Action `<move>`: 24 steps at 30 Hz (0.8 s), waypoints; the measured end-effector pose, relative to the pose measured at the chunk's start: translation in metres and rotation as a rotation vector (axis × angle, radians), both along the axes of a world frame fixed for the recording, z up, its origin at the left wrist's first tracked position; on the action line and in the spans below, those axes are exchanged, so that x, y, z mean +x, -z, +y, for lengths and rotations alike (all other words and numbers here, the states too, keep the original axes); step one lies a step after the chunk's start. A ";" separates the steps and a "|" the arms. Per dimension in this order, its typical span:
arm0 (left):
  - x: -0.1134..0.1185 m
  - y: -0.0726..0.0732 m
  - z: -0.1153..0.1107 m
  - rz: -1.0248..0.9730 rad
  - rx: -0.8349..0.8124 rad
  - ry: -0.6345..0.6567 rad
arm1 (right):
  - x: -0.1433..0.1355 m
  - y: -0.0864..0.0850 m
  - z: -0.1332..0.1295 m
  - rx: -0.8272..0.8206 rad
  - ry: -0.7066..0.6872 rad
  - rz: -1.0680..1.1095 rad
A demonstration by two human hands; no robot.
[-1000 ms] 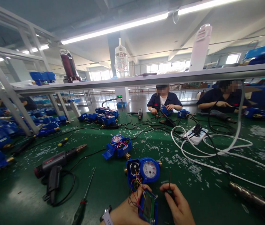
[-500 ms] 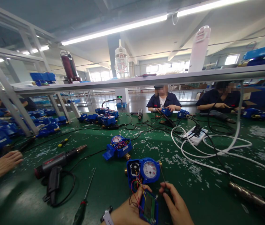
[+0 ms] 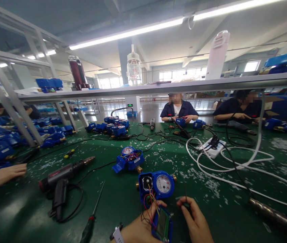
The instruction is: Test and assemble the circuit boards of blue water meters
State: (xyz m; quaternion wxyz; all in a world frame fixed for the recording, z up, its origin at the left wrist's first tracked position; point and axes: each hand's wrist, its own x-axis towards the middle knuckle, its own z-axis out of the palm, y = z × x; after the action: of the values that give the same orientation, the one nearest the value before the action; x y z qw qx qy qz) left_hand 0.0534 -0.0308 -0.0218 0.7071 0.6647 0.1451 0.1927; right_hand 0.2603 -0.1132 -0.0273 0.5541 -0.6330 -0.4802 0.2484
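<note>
Low in the middle of the head view, my left hand (image 3: 140, 226), with a watch on its wrist, is closed around a blue display module (image 3: 162, 225). Red, yellow and dark wires run from the module into an opened blue water meter (image 3: 156, 185) with a round white dial, lying just beyond. My right hand (image 3: 194, 216) is to the right of the module, fingers pinched on a thin tool (image 3: 186, 189) whose narrow shaft points up. Most of that tool is hidden by the fingers. A second opened meter (image 3: 128, 158) lies behind the first.
A heat gun (image 3: 63, 182) and a screwdriver (image 3: 92, 214) lie to the left, near another person's hand (image 3: 5, 177). A power strip (image 3: 213, 147) with white cable and another heat gun's nozzle (image 3: 262, 206) are at right. Several meters and two people are across the green table.
My right hand has moved slightly right, and the tool's shaft has drawn away from the meter's side and stands more upright. My left hand still holds the display module. The other person's hand has shifted.
</note>
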 end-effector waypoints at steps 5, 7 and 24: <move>-0.001 -0.009 -0.001 0.026 0.019 0.015 | 0.001 -0.001 -0.004 0.048 -0.018 0.001; -0.002 -0.014 -0.001 0.038 0.030 0.018 | -0.001 -0.004 -0.003 0.014 -0.056 0.044; -0.006 -0.028 -0.008 0.085 -0.016 0.051 | -0.018 -0.050 -0.034 -0.073 -0.039 0.335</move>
State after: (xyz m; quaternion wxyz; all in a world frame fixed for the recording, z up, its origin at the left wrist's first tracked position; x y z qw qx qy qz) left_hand 0.0476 -0.0388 0.0064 0.7104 0.6699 0.1597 0.1453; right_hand 0.2424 -0.1474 0.0229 0.5980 -0.5930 -0.3840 0.3785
